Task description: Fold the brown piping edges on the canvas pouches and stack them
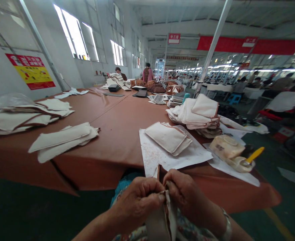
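A cream fabric piece with brown edges (158,223) is upright in front of my body, below the table's front edge. My left hand (139,199) pinches its top edge from the left. From the other side my right hand (185,194) grips the same edge, fingers curled in. A gap with brown lining runs down between the piece's two layers. Just beyond my hands, a small stack of cream stitched pieces (166,135) lies on a white paper sheet (152,150) dotted with brown crumbs.
Cream pieces (64,139) and a larger pile (19,117) lie left on the brown-covered table (107,127). At right are a tall cream stack (197,110), a cut plastic container (226,149) and a yellow-handled brush (255,155). People work farther back.
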`<move>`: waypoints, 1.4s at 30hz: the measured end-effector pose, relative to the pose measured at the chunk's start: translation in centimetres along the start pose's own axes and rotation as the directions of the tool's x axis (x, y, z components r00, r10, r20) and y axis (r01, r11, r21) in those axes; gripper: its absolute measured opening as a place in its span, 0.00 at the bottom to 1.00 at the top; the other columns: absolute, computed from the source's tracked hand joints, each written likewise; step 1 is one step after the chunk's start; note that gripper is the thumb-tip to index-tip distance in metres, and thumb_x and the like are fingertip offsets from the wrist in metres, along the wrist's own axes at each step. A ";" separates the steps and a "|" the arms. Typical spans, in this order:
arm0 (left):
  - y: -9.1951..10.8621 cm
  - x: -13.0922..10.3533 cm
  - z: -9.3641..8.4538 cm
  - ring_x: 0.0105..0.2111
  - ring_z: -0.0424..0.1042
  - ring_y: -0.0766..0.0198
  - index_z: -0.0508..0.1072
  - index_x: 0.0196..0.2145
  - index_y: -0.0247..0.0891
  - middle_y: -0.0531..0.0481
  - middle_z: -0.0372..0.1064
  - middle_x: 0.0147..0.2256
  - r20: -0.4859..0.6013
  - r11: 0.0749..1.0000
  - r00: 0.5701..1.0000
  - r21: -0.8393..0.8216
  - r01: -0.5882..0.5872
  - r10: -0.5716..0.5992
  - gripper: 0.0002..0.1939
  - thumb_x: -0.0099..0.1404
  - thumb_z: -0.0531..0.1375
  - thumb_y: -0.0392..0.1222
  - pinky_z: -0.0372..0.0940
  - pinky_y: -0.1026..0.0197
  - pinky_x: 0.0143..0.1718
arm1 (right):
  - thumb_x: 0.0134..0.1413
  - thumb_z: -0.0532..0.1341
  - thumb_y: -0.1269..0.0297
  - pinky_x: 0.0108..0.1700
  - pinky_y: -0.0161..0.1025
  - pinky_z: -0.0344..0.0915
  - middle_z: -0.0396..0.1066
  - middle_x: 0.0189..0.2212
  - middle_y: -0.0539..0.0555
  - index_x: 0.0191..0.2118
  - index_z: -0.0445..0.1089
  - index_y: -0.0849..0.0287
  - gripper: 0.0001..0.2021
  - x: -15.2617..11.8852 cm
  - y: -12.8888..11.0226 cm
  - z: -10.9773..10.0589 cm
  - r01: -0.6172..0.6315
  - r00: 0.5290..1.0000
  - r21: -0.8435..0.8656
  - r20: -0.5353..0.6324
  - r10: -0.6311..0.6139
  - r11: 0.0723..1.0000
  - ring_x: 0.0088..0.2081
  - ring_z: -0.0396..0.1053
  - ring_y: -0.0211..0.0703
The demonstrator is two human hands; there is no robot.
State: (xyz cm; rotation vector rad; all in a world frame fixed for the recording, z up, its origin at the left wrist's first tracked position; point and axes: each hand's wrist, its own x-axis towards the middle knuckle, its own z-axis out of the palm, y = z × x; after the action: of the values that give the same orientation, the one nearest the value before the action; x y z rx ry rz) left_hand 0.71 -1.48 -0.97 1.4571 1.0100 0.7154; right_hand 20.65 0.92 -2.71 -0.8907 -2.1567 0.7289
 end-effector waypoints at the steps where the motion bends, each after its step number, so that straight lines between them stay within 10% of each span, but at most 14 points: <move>1: -0.1 -0.1 -0.1 0.25 0.57 0.69 0.75 0.31 0.33 0.54 0.64 0.25 -0.007 1.000 1.000 -0.010 0.015 -0.015 0.09 0.62 0.59 0.42 0.50 0.67 0.25 | 0.66 0.49 0.71 0.32 0.36 0.59 0.67 0.29 0.50 0.36 0.65 0.57 0.09 0.0 0.1 -0.2 -0.041 0.999 0.077 0.005 0.041 0.996 0.30 0.65 0.40; 5: -0.5 -0.1 -0.3 0.24 0.57 0.69 0.74 0.33 0.33 0.54 0.64 0.25 -0.031 0.998 0.998 -0.039 0.054 -0.055 0.12 0.63 0.59 0.46 0.49 0.67 0.23 | 0.65 0.52 0.68 0.37 0.38 0.64 0.69 0.35 0.53 0.42 0.66 0.57 0.06 -0.5 -0.1 -0.7 0.015 0.999 0.208 -0.037 -0.008 0.978 0.36 0.68 0.42; 15: 1.4 -0.1 -0.1 0.27 0.55 0.69 0.71 0.29 0.34 0.55 0.61 0.26 0.006 0.996 0.999 0.077 -0.038 0.038 0.10 0.65 0.57 0.42 0.51 0.68 0.26 | 0.61 0.53 0.80 0.41 0.40 0.66 0.70 0.39 0.59 0.45 0.64 0.60 0.11 -0.1 -1.2 -0.8 0.350 0.935 -0.119 -0.022 -0.355 0.929 0.40 0.68 0.46; 27: 0.8 0.0 0.1 0.25 0.55 0.69 0.72 0.29 0.34 0.55 0.61 0.25 0.002 0.995 1.000 0.095 0.004 -0.004 0.10 0.63 0.56 0.42 0.48 0.67 0.25 | 0.56 0.53 0.76 0.31 0.35 0.56 0.65 0.28 0.50 0.33 0.65 0.59 0.07 0.0 -0.7 -1.3 -0.089 0.994 0.189 0.078 0.075 0.978 0.29 0.61 0.38; 36: 0.5 0.0 0.1 0.24 0.55 0.70 0.71 0.28 0.33 0.55 0.61 0.23 0.022 0.999 0.999 -0.041 0.034 -0.033 0.11 0.61 0.61 0.45 0.48 0.67 0.23 | 0.60 0.57 0.59 0.25 0.33 0.47 0.57 0.25 0.47 0.32 0.64 0.61 0.10 -0.9 -0.6 -0.4 -0.351 0.934 0.807 0.269 0.235 0.475 0.24 0.49 0.33; 42: 0.6 0.0 0.2 0.25 0.57 0.69 0.71 0.26 0.35 0.56 0.62 0.24 -0.085 0.991 0.996 0.132 0.004 0.007 0.09 0.62 0.58 0.41 0.49 0.67 0.24 | 0.54 0.66 0.53 0.29 0.33 0.51 0.59 0.28 0.47 0.34 0.64 0.61 0.17 -0.4 -1.4 -0.5 -0.330 0.944 0.643 0.226 0.241 0.691 0.28 0.52 0.35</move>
State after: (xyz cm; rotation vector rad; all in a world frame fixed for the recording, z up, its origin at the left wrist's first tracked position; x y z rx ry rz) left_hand 1.00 -1.59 -0.42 1.5516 1.1402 0.7287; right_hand 20.70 -0.12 -1.55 -0.7867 -1.6316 1.6396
